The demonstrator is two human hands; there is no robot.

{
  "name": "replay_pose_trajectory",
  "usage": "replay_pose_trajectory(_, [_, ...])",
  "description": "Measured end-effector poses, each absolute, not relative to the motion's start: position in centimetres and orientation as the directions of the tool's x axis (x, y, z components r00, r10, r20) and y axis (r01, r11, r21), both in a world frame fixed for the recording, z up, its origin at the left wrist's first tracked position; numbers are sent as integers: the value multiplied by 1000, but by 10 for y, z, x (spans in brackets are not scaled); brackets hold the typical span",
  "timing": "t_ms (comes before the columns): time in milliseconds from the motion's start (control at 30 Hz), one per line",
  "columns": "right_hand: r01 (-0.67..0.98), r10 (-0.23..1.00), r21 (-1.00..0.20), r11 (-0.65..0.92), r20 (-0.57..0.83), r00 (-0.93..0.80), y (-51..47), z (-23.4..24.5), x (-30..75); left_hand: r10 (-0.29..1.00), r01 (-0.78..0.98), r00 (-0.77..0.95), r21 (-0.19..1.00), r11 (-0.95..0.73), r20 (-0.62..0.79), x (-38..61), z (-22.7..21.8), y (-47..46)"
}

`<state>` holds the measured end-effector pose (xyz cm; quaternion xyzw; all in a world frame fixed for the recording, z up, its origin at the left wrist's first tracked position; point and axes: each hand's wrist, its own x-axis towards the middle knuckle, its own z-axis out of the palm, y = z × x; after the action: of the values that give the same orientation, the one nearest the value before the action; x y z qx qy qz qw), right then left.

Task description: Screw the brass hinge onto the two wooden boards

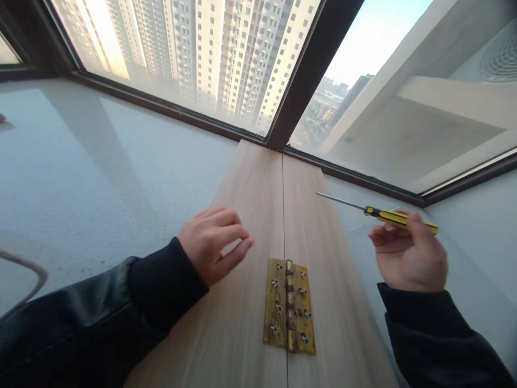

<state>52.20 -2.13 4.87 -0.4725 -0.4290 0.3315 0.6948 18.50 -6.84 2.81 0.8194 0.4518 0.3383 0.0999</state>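
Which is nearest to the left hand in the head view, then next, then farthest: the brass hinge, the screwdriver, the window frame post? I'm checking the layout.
From the left hand:
1. Brass hinge, just to its right and lower, on the wooden boards.
2. Window frame post, up and to the right, behind the boards.
3. Screwdriver, far right, held in the right hand.

Bright hazy daylight floods through the window (226,59), glaring top left, with wide-angle bending at edges and soft shadows.
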Motion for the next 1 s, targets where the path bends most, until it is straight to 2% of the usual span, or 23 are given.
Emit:
replay_pose_trajectory(67, [-176,893,-955,240,146,425,-5,29,533,853,865,242,296,-406,462,161,21,-62])
replay_pose_trajectory(167, [-307,907,-940,151,9,420,7,4,542,940,961,113,206,-187,323,130,7,-64])
replay_pose_trajectory(233, [-338,897,-928,157,-9,441,9,-5,544,959,946,124,262,-192,253,123,-2,-73])
replay_pose_trajectory(300, [-345,885,-922,175,-6,465,7,-9,545,953,906,175,338,-254,247,128,-7,-85])
replay_pose_trajectory(400, [-344,885,-925,160,-20,465,4,-12,545,958,815,170,513,-268,230,144,-6,-100])
replay_pose_trajectory(533, [-332,894,-931,153,-14,449,3,-18,546,993,556,70,823,-120,98,155,9,-110])
replay_pose_trajectory(600, [-314,895,-936,157,0,446,4,-23,547,995,386,79,918,-91,66,155,23,-111])
replay_pose_trajectory(733, [-213,919,-966,144,50,391,2,-32,548,992,117,101,989,-88,76,166,61,-112])
replay_pose_trajectory(867, [-15,949,-988,156,146,279,-11,-34,546,982,76,141,988,-136,124,202,94,-110])
replay_pose_trajectory(1000, [220,951,-946,236,272,148,-31,-30,541,965,-91,171,978,-188,201,250,109,-108])
